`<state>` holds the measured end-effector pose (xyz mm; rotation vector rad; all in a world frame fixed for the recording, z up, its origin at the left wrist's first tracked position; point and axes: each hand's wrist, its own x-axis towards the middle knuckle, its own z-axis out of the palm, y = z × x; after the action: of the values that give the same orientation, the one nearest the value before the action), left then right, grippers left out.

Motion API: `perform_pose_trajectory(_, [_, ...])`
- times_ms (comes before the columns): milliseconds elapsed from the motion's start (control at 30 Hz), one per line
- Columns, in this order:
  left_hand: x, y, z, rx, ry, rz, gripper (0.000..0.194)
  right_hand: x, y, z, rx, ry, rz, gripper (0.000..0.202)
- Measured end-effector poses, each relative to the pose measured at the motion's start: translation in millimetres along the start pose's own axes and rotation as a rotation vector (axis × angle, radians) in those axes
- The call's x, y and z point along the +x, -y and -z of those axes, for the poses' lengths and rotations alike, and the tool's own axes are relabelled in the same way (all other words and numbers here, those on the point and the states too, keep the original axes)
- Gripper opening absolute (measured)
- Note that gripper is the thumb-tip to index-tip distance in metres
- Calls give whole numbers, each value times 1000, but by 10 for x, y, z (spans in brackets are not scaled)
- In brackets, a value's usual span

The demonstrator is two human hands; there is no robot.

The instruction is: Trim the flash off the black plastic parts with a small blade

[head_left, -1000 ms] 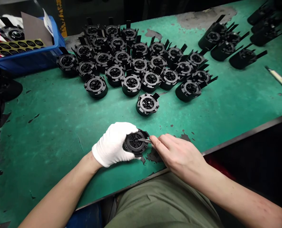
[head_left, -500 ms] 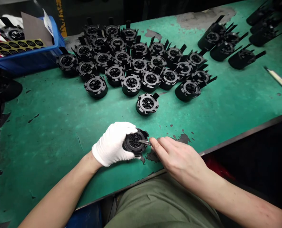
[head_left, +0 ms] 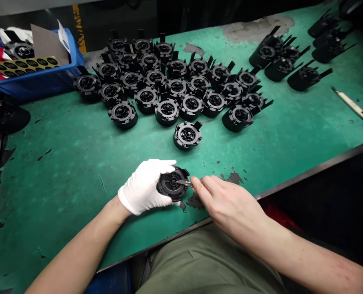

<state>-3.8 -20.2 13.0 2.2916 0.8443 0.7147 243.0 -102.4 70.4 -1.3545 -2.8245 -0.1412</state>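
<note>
I have the round, black plastic part with the ribbed open face [head_left: 169,192] above the near side of the table, face up; whether it touches the surface, I cannot tell. The white-gloved left hand [head_left: 144,185] grips it by its left rim, thumb and fingers spread around the edge. From the other side, the bare right hand [head_left: 227,198] pinches a slim, silver metal knife [head_left: 185,183], its tip over the part's middle (contact is too fine for me to judge from here). Just beyond stands a lone black cylindrical housing [head_left: 187,136], and behind it a crowd of similar black housings [head_left: 167,112]. Farther out on the worn green tabletop [head_left: 61,163], I see a blue plastic bin [head_left: 46,83] at far left and a cream, pen-shaped tool [head_left: 352,104] at right.
</note>
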Motion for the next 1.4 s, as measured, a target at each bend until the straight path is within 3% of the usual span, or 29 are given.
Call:
perform_pose_trajectory(100, [13, -2, 13, -12, 65, 12, 65, 1, 34, 6, -4, -5, -13, 46])
perform_pose_trajectory(267, [5, 16, 10, -10, 91, 32, 67, -3, 146, 43, -29, 7, -60, 46])
perform_pose_trajectory(500, [-71, 70, -61, 18, -53, -31, 78, -18, 228, 38, -35, 37, -89, 46])
perform_pose_trajectory(633, [-44, 26, -47, 23, -27, 23, 79, -21, 262, 33, -54, 27, -110, 48])
perform_pose_trajectory(800, [-1, -29, -20, 101, 37, 73, 95, -16, 336, 59, -61, 50, -135, 51])
perform_pose_trajectory(1033, [54, -51, 16, 57, 79, 54, 68, -63, 283, -26, 15, 14, -154, 46])
perform_pose_trajectory(1100, [28, -43, 13, 46, 80, 41, 73, -70, 192, -44, 39, 10, -165, 43])
perform_pose_trajectory(1300, [-145, -5, -53, 152, 89, 74, 125, -69, -73, -54, 141, 11, -142, 35])
perform_pose_trajectory(1400, [-149, -8, -53, 150, 89, 55, 119, -87, -125, -73, 159, 0, -110, 36])
